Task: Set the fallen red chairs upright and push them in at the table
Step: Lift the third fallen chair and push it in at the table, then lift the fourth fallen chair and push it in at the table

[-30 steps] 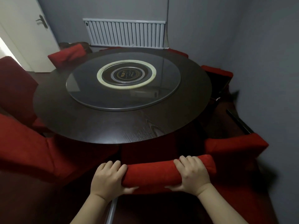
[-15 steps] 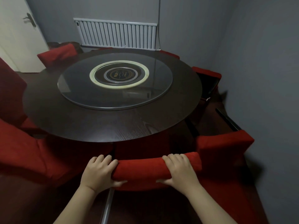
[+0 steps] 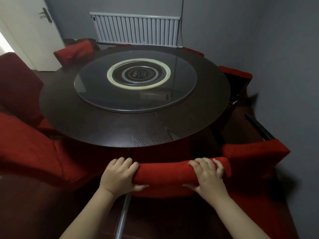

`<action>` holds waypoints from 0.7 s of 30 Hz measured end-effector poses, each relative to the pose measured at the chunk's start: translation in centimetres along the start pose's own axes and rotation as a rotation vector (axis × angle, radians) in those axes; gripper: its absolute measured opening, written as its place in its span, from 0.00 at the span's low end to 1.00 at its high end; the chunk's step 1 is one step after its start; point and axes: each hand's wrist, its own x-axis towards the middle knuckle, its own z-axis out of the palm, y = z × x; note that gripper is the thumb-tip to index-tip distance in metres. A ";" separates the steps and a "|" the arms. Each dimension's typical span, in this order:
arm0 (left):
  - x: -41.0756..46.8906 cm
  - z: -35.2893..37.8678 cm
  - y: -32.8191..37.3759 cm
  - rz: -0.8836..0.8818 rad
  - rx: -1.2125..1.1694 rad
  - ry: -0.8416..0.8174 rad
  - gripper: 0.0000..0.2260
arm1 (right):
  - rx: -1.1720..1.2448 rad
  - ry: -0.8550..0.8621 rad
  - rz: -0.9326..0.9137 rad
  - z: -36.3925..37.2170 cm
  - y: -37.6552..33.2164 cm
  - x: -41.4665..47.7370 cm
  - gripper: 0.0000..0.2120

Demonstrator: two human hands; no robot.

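I had the left hand (image 3: pixel 119 176) and the right hand (image 3: pixel 207 176) each wrapped over the padded top rail of the red fabric-covered chair (image 3: pixel 165 171), fingers (image 3: pixel 202 163) curled over the far side and thumbs pressed to its near face, one hand at either end. The chair stood upright directly ahead of me, its seat seeming to reach under the near edge of the round dark wooden table (image 3: pixel 86 125); how far in it sat I could not tell. My worry was the squeeze: a second red upholstered chair (image 3: pixel 250 152) stood just beside it on the right, nearly touching, and a skewed push could jam the two backs together or knock that one over. Shoving too hard could also drive the rail into the table rim and pinch my knuckles.
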 end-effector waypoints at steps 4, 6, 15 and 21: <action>1.8 -0.1 -1.4 -0.005 0.019 0.008 0.31 | -0.005 -0.010 0.015 0.0 0.2 2.0 0.35; 1.5 0.2 -1.5 0.002 0.011 0.013 0.31 | 0.004 -0.010 0.009 0.1 0.0 1.8 0.35; -1.3 0.9 -0.1 0.014 0.013 0.008 0.33 | -0.016 -0.054 0.001 0.0 -0.9 -1.2 0.36; -1.0 -0.6 -0.1 -0.031 -0.058 -0.164 0.32 | -0.041 -0.164 0.030 -1.6 -1.5 -0.8 0.38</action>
